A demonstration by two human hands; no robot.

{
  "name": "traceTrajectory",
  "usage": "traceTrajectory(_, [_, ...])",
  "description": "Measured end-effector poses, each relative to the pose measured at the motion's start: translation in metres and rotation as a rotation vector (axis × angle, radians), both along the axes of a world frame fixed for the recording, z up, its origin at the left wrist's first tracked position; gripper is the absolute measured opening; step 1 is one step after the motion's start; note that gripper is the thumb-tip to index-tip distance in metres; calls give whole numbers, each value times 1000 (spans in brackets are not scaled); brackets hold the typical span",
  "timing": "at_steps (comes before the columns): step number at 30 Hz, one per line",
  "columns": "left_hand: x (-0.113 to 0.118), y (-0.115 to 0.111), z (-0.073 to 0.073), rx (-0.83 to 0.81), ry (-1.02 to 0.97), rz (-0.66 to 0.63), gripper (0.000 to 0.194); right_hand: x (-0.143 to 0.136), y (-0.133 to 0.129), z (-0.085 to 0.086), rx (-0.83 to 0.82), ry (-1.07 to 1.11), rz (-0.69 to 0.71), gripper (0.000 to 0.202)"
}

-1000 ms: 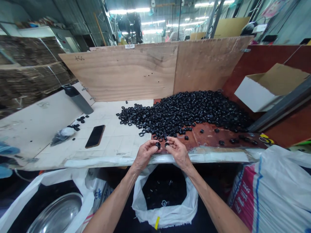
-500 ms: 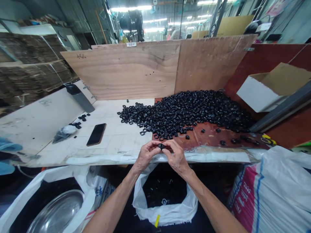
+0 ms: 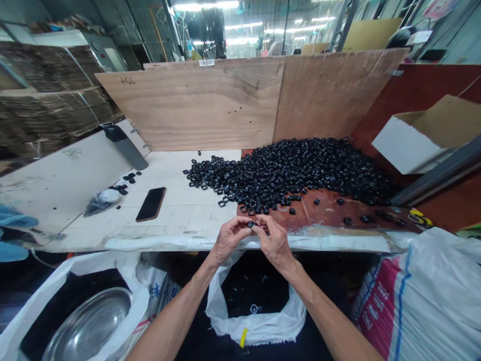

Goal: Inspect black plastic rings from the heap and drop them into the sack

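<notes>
Between my fingertips is a small black ring-like plastic part point(image 3: 251, 224), held above the table's front edge. My left hand point(image 3: 230, 237) pinches it from the left with thumb and forefinger. From the other side my right hand point(image 3: 273, 238) grips it as well, its fingers bent. A big heap of similar black parts point(image 3: 296, 170) spreads over the table just beyond my hands. Below them hangs an open white sack point(image 3: 259, 328), dark inside, with a few light-catching pieces in it.
On the left lie a phone point(image 3: 151, 204), a grey bottle point(image 3: 130, 150) and a small plastic bag point(image 3: 103, 201). A metal bowl point(image 3: 90, 326) sits in a sack at lower left. A white carton point(image 3: 409, 143), yellow-handled scissors point(image 3: 420, 218) and a full sack point(image 3: 439, 296) are on the right.
Both hands stay together at nearly the same spot. The black part has turned slightly between the fingers, and the right fingers have curled a little. The view has shifted slightly.
</notes>
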State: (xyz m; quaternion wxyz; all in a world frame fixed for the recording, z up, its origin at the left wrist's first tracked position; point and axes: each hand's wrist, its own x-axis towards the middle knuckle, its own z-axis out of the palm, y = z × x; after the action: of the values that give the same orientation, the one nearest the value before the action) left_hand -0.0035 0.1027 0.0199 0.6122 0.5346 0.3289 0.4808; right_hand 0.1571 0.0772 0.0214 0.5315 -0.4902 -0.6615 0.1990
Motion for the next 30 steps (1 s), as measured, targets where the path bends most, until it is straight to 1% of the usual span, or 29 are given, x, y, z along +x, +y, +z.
traceTrajectory(2, [0,0,-1,27,16,0,25,-1,0,-1,15,-27,-3,15])
traceTrajectory(5, [-1,0,-2,54,17,-15,23,-1,-2,2,-29,-29,0,11])
traceTrajectory(9, [0,0,-3,74,7,-6,23,-2,-3,7,-68,-17,-2,16])
traceTrajectory(12, [1,-1,-2,77,11,-3,23,-3,-3,8,-78,-6,-17,16])
traceTrajectory(16, [1,-1,-4,85,39,8,23,-4,-2,9,-130,29,-23,15])
traceTrajectory(20, [-1,1,-6,35,72,19,25,1,-1,11,-63,-9,22,11])
traceTrajectory(24, [-3,5,-5,-29,70,-9,27,6,2,10,48,5,125,16])
traceTrajectory(27, [-4,7,-5,-60,54,-10,28,7,6,8,113,41,192,17])
traceTrajectory(30, [-4,6,-4,-68,42,1,28,6,8,7,122,42,187,16])
